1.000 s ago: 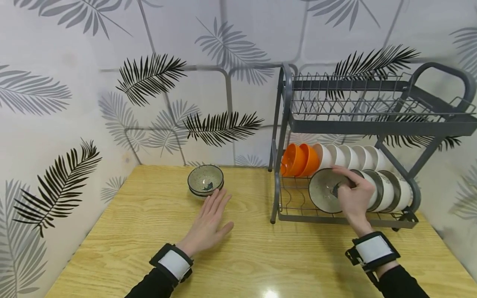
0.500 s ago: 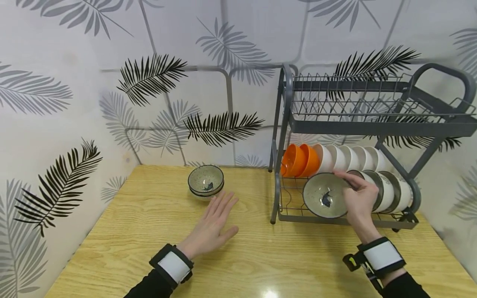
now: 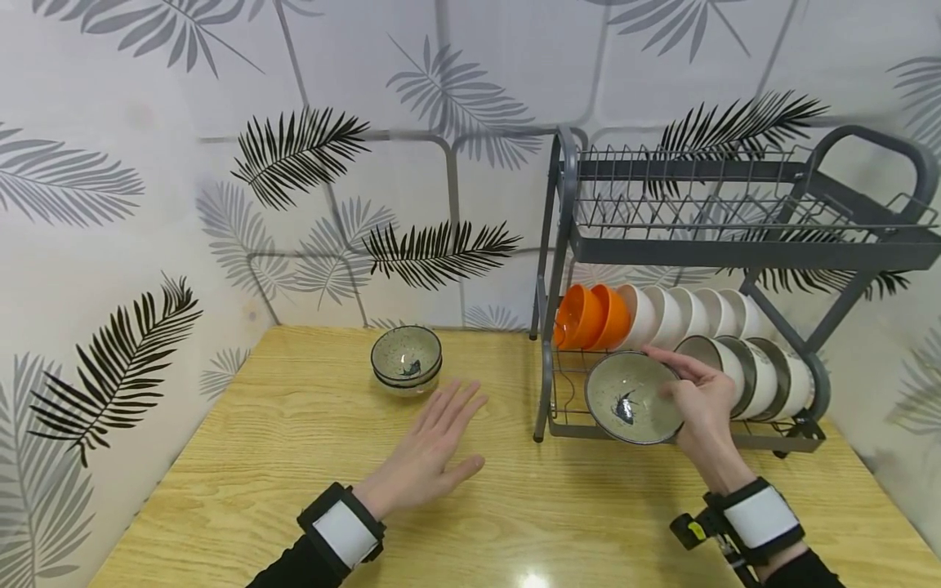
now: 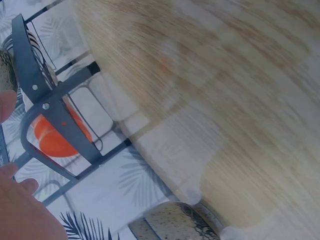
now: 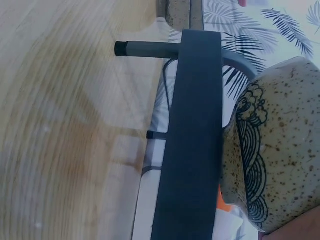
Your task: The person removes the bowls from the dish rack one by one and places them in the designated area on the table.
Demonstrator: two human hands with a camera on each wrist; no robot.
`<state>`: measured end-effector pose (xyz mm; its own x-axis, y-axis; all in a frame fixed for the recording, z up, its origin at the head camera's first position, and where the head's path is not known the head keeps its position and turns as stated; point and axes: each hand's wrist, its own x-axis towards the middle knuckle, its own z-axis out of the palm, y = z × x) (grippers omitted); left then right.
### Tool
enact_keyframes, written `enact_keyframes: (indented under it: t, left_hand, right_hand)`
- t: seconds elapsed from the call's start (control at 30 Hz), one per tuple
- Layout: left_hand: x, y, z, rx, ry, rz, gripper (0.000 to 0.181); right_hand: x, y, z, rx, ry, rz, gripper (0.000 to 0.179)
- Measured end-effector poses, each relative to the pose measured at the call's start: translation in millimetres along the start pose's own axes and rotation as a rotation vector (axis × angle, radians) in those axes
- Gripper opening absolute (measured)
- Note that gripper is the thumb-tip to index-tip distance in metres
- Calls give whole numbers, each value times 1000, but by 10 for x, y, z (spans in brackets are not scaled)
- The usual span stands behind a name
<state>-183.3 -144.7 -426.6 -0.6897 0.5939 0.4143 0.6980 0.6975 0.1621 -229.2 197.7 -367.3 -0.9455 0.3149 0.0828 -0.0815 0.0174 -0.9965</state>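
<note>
My right hand [image 3: 704,402] grips a speckled beige bowl [image 3: 625,400] by its right rim, holding it tilted toward me at the front of the rack's lower shelf. Dark wave drawings run along the outside of this held bowl [image 5: 280,145] in the right wrist view. My left hand [image 3: 430,453] hovers over the table with its fingers spread, holding nothing. Just beyond its fingertips, two nested speckled bowls [image 3: 406,359] stand on the table. Part of that stack [image 4: 175,222] shows at the bottom of the left wrist view.
A grey two-tier dish rack [image 3: 757,251] stands at the right. Its lower shelf holds two orange bowls [image 3: 588,317], a row of white bowls [image 3: 680,314] and several dark-rimmed bowls [image 3: 764,380]. The wooden table [image 3: 279,433] meets a leaf-patterned wall behind.
My right hand has drawn the bowl out of the lower row, moving it left and toward me while its opening turned upward. My left hand has shifted slightly right, away from the stack.
</note>
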Motion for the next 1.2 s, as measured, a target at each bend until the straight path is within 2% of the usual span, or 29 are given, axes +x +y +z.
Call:
enact_keyframes:
  t: [0.2, 0.3, 0.57, 0.77, 1.0, 1.2]
  left_hand:
    - [25, 70, -37, -1, 9, 38, 78]
    - [38, 114, -61, 2, 18, 52, 77]
    - [81, 255, -120, -5, 13, 81, 75]
    - [110, 361, -140, -5, 9, 131, 75]
    - [147, 512, -172, -23, 8, 190, 80]
    - [185, 613, -197, -40, 2, 249, 79]
  right_hand:
    - [-67, -52, 0, 58, -78, 12, 58]
    - [-109, -70, 6, 94, -123, 43, 58]
    - [-239, -34, 53, 117, -204, 100, 57]
    - [-330, 17, 123, 103, -268, 120, 54]
    - [-411, 37, 203, 221, -348, 152, 55]
    - [-477, 42, 284, 204, -379, 161, 52]
